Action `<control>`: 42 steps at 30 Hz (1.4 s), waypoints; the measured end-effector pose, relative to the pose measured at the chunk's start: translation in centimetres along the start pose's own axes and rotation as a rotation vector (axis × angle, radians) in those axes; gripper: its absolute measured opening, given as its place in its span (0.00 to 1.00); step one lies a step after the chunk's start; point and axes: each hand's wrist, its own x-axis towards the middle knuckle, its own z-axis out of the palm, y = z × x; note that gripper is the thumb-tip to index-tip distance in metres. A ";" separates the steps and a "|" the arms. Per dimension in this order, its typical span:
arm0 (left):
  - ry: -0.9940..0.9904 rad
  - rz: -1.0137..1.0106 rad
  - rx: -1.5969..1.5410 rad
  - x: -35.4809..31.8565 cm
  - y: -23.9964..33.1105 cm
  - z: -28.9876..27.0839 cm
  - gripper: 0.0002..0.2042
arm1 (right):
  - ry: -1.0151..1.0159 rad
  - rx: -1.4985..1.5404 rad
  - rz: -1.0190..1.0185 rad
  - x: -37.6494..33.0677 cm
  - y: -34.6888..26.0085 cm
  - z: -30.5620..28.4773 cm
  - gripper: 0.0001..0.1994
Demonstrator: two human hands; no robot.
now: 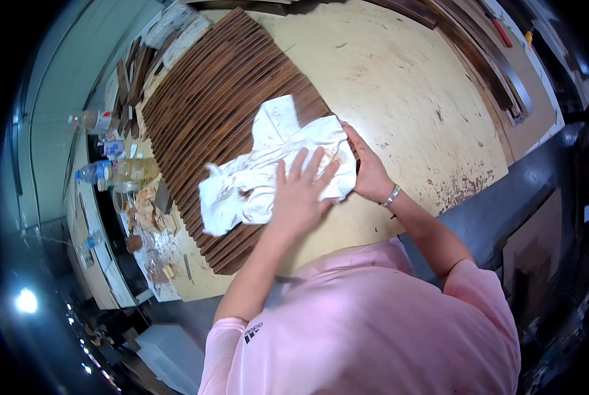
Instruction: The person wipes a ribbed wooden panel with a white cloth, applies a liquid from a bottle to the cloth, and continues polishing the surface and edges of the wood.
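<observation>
At the bottom of the frame your pink shirt fills the view, and just above it your left hand (299,191) lies flat on the white rag (268,168), fingers spread and released, pressing rather than gripping. Your right hand (368,172) sits at the rag's right edge, fingers curled around something dark under the cloth; can't tell what exactly. The rag's draped over the near end of the dark wood slats (222,112) in mid-frame. I'd keep that palm flat and wipe along the slat length, refolding to a clean patch since it looks stained. Further up is the pale workbench top (400,85); plastic bottles (113,172) stand at far left.
</observation>
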 end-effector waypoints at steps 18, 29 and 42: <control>0.768 -0.810 0.169 -31.2 -16.3 -3.1 0.22 | -0.046 -0.303 -0.014 -0.2 -3.3 -1.2 0.60; 0.236 -0.297 0.037 -9.4 -7.4 1.3 0.28 | -0.431 -0.739 -0.311 -0.5 -9.2 5.7 0.55; 0.655 -0.903 0.209 -27.3 -25.6 -2.8 0.12 | -0.457 -0.846 -0.325 -0.8 -10.5 6.9 0.50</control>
